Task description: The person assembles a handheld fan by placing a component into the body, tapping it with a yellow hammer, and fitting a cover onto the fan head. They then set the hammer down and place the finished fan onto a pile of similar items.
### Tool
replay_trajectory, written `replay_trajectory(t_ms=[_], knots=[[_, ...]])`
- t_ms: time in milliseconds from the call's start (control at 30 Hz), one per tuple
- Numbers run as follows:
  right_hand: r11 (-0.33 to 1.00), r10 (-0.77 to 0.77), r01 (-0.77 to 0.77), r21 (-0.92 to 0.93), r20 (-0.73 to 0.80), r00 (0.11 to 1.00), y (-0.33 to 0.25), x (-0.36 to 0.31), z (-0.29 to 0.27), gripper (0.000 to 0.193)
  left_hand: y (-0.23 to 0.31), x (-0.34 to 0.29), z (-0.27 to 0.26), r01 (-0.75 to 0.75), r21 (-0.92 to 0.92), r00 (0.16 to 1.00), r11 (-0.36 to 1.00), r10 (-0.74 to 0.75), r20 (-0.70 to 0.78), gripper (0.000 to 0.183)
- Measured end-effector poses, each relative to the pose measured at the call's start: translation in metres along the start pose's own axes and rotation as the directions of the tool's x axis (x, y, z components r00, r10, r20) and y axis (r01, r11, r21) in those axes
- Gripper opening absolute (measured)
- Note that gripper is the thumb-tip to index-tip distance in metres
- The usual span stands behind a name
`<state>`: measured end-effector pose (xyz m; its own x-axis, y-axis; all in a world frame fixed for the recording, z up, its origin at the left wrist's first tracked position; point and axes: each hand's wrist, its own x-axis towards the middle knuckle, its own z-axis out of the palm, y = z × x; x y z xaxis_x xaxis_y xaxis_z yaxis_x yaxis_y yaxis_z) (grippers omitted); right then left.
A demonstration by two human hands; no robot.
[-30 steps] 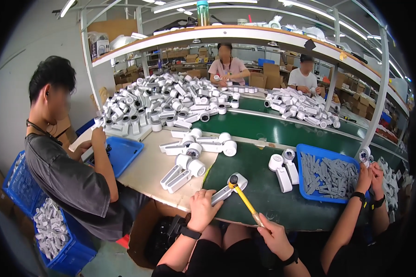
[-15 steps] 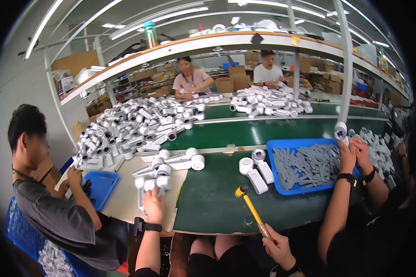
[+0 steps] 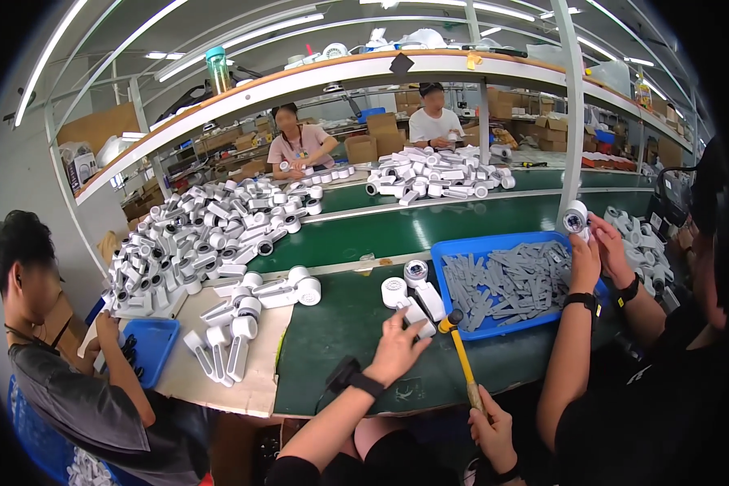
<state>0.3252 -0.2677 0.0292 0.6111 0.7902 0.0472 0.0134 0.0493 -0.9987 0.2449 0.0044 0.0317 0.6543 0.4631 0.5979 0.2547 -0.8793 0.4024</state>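
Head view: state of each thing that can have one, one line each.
Left grip: open, fingers spread at a white device; contact unclear
Right grip: closed on the yellow hammer
Yellow hammer: held by its handle
Right blue tray: uncovered, holding grey strips
Left blue tray: uncovered, holding dark pieces
White device pile: heaped loosely
Bottle: standing on the shelf, capped
Ceiling light: lit

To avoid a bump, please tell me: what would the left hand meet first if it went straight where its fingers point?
Probably the left hand would first meet the nearer white round-headed device; whether they already touch is unclear.
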Motion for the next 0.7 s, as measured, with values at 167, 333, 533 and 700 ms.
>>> replay_trajectory(t_ms=[167,333,533,700], knots=[[1.0,-0.012,0.012,0.013,-0.043,0.999,0.011,-0.004,-0.008,0.053,0.01,0.011,0.033,0.141,0.125,0.99,0.982,-0.14,-0.018,0.037],[0.996,0.057,-0.057,0.071,0.0,0.998,0.008,-0.009,-0.006,0.054,-0.004,0.0,0.015,0.201,0.165,0.979,0.966,-0.191,-0.069,0.024],[0.998,-0.003,-0.005,0.055,0.139,0.99,0.017,-0.011,0.008,0.054,-0.019,-0.054,-0.047,0.162,-0.084,0.984,0.983,-0.167,-0.054,0.045],[1.0,-0.012,0.012,0.0,0.286,0.958,0.007,-0.011,0.034,0.054,-0.025,-0.115,-0.101,0.433,-0.702,0.859,0.565,-0.494,0.133,0.045]])
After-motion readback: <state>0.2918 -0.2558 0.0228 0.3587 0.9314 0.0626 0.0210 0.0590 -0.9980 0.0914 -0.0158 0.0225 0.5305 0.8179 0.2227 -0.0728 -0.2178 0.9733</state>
